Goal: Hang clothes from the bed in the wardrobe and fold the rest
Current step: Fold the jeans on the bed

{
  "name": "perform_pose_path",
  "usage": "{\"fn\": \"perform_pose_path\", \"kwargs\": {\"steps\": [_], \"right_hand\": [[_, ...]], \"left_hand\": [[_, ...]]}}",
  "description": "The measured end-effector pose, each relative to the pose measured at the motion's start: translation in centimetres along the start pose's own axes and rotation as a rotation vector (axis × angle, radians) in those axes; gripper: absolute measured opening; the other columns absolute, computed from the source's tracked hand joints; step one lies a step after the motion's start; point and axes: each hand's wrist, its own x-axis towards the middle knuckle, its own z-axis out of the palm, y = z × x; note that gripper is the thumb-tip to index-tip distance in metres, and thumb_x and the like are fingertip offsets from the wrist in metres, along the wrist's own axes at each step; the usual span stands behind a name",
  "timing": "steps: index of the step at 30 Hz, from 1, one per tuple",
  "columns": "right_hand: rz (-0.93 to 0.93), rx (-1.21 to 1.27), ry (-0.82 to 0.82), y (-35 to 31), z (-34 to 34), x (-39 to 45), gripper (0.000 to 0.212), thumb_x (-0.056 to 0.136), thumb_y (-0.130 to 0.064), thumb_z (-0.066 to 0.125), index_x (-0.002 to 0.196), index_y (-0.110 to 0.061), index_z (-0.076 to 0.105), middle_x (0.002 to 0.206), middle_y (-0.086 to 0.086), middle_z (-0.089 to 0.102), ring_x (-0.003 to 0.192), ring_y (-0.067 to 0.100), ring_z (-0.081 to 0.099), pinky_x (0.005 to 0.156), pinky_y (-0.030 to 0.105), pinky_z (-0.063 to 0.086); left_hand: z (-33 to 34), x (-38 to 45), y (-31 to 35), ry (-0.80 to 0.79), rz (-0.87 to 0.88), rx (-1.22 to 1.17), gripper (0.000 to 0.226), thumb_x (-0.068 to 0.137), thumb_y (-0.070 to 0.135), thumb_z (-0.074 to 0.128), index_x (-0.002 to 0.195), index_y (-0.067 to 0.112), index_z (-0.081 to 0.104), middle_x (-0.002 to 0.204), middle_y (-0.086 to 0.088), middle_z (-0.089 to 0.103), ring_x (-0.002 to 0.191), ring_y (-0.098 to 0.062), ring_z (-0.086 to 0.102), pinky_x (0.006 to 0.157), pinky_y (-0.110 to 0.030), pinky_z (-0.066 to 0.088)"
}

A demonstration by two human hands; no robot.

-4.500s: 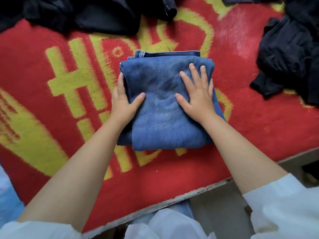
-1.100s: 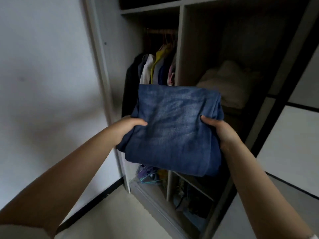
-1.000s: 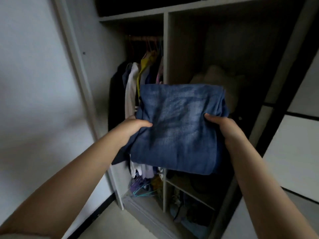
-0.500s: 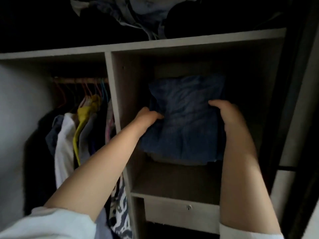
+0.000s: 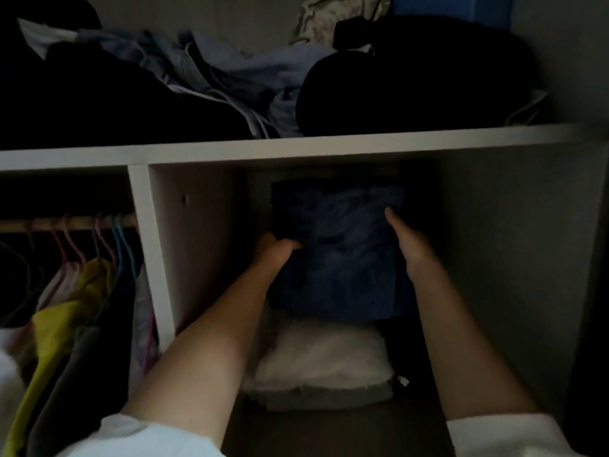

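1. Left hand (image 5: 275,249) is gripping the folded jeans (image 5: 336,258) at their left edge, thumb on top.
2. Right hand (image 5: 408,242) is holding the right edge; fingers prob. tucked underneath, too dark to confirm.
3. Jeans are sitting inside the wardrobe (image 5: 296,148) compartment, w/ the near edge over a white folded stack (image 5: 323,364).
4. Hanging clothes (image 5: 66,311) are filling the left section.

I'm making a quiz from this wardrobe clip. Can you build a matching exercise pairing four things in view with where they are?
Things:
1. folded jeans
2. white folded pile
3. yellow garment
4. dark bundle

Places:
A. on the top shelf, right side
B. hanging in the left compartment
C. held between left hand and right hand
D. on the compartment floor under the jeans

Pairs: 1-C, 2-D, 3-B, 4-A
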Motion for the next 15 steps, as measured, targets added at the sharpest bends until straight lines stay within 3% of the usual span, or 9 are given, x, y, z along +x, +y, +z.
{"fn": "perform_pose_path", "kwargs": {"steps": [3, 6, 10, 11, 13, 14, 15], "right_hand": [[0.140, -0.168, 0.019, 3.4, 1.2, 2.2, 0.079, 0.078, -0.060, 0.058, 0.134, -0.006, 0.044, 0.133, 0.012, 0.050, 0.116, 0.030, 0.051, 0.098, 0.034, 0.043], [0.196, -0.442, 0.032, 7.5, 2.1, 2.9, 0.073, 0.088, -0.054, 0.048, 0.134, 0.001, 0.040, 0.137, 0.019, 0.045, 0.123, 0.033, 0.046, 0.102, 0.033, 0.039], [-0.079, -0.800, 0.148, 9.3, 2.7, 4.3, 0.067, 0.092, -0.041, 0.049, 0.142, -0.002, 0.025, 0.142, 0.021, 0.035, 0.127, 0.034, 0.040, 0.100, 0.037, 0.036], [-0.210, -0.960, 0.151, 9.3, 2.7, 4.4, 0.065, 0.093, -0.037, 0.049, 0.144, -0.008, 0.023, 0.145, 0.021, 0.030, 0.129, 0.036, 0.037, 0.101, 0.040, 0.036], [-0.624, -1.217, 0.108, 9.2, 3.0, 4.9, 0.053, 0.093, -0.026, 0.050, 0.142, -0.016, 0.034, 0.146, 0.021, 0.029, 0.128, 0.040, 0.038, 0.100, 0.048, 0.039], [-0.793, -1.285, 0.047, 9.1, 3.4, 5.2, 0.046, 0.093, -0.025, 0.048, 0.137, -0.016, 0.044, 0.145, 0.021, 0.034, 0.127, 0.041, 0.040, 0.100, 0.052, 0.038], [-0.847, -1.358, -0.051, 8.7, 3.8, 5.5, 0.042, 0.095, -0.028, 0.041, 0.136, -0.017, 0.046, 0.146, 0.018, 0.034, 0.131, 0.038, 0.037, 0.104, 0.053, 0.033]], "left_hand": [[-0.2, 1.2, -3.6, 0.036, -0.123, 0.099, 0.051, 0.087, 0.008, 0.057, 0.135, -0.002, 0.041, 0.136, -0.016, 0.046, 0.121, -0.033, 0.048, 0.093, -0.030, 0.042], [-0.5, 1.3, -6.6, 0.074, -0.208, 0.253, 0.055, 0.091, 0.011, 0.054, 0.139, -0.003, 0.033, 0.144, -0.020, 0.036, 0.129, -0.034, 0.040, 0.106, -0.035, 0.034], [-0.1, 1.7, -7.6, 0.126, -0.199, 0.518, 0.072, 0.092, 0.017, 0.054, 0.147, 0.001, 0.010, 0.148, -0.021, 0.027, 0.133, -0.034, 0.034, 0.105, -0.036, 0.031], [0.3, 1.3, -7.7, 0.181, -0.139, 0.702, 0.071, 0.093, 0.017, 0.051, 0.147, 0.003, 0.006, 0.147, -0.022, 0.026, 0.133, -0.034, 0.034, 0.104, -0.038, 0.033], [1.1, 0.8, -7.8, 0.264, 0.154, 1.060, 0.061, 0.096, 0.014, 0.039, 0.148, 0.011, 0.008, 0.149, -0.021, 0.018, 0.136, -0.033, 0.024, 0.107, -0.042, 0.027], [1.4, 1.0, -7.7, 0.242, 0.339, 1.171, 0.058, 0.097, 0.014, 0.036, 0.148, 0.014, 0.009, 0.152, -0.016, 0.013, 0.140, -0.030, 0.016, 0.111, -0.042, 0.019], [1.5, 1.8, -7.5, 0.165, 0.473, 1.233, 0.057, 0.097, 0.015, 0.035, 0.148, 0.016, 0.011, 0.155, -0.012, 0.009, 0.142, -0.026, 0.009, 0.113, -0.041, 0.012]]}}
